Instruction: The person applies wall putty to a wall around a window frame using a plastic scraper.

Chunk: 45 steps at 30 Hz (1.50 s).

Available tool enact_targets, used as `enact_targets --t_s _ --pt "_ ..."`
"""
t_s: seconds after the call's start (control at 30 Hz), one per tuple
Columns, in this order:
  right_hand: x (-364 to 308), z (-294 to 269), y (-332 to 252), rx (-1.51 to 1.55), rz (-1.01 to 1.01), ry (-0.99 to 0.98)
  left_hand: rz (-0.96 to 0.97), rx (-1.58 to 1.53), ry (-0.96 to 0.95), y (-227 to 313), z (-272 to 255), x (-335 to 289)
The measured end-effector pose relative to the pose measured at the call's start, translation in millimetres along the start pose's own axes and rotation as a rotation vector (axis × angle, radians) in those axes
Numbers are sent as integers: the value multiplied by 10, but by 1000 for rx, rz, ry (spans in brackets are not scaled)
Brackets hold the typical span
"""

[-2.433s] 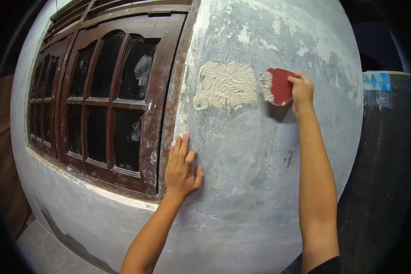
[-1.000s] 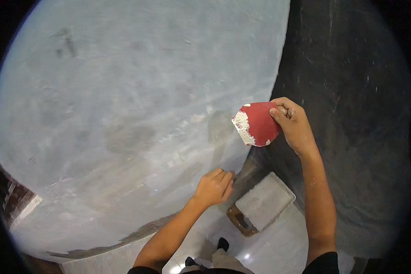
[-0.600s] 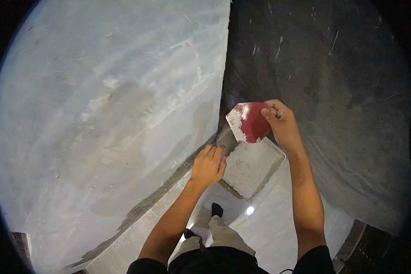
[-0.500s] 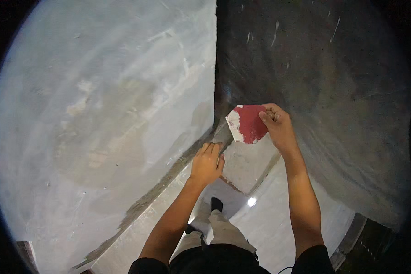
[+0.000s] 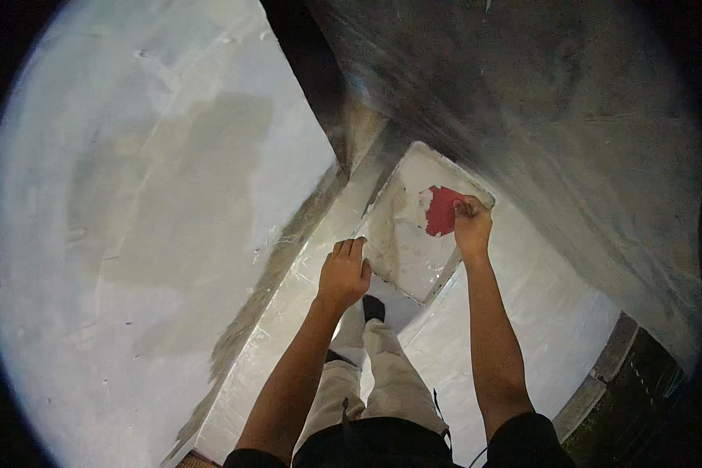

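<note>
My right hand (image 5: 473, 226) pinches a red flat scraper (image 5: 443, 212) by its right edge. White paste coats the scraper's left side, which blends into the paste behind it. The scraper is over a pale rectangular tray (image 5: 423, 273) with paste smeared across its surface; whether it touches the tray, I cannot tell. My left hand (image 5: 345, 271) is closed on the tray's left edge, thumb toward the near corner and fingers along the side. Part of that edge is hidden under the fingers.
A whitish wall (image 5: 187, 70) with a damp grey patch (image 5: 210, 179) stands at the left. Dark grey sheeting (image 5: 569, 156) hangs at the right. Below the tray are my legs and a dark-shod foot (image 5: 374, 309) on a pale shiny floor (image 5: 515, 312).
The scraper has moved from above the tray's far end to over its right half. The view has turned, and more of the tray shows. My left hand keeps its hold.
</note>
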State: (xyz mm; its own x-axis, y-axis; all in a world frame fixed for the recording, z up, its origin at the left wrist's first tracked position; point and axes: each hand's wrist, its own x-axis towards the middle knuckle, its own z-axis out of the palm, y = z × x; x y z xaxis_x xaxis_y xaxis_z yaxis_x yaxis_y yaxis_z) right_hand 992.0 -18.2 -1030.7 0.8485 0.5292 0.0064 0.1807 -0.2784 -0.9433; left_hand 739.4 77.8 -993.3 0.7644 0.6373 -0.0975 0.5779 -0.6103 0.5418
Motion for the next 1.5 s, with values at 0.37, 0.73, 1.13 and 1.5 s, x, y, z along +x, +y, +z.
enact_targets --t_s 0.37,0.73,1.13,1.5 --pt "146 393 760 -446 48 73 34 46 -109 -291 472 -25" --pt "170 580 882 -450 -67 102 -36 45 -166 -371 499 -80" --pt "220 728 1354 -181 -49 153 -46 32 -174 -426 608 -330" --pt "-22 581 847 654 468 -108 -71 0 -76 -443 285 -578"
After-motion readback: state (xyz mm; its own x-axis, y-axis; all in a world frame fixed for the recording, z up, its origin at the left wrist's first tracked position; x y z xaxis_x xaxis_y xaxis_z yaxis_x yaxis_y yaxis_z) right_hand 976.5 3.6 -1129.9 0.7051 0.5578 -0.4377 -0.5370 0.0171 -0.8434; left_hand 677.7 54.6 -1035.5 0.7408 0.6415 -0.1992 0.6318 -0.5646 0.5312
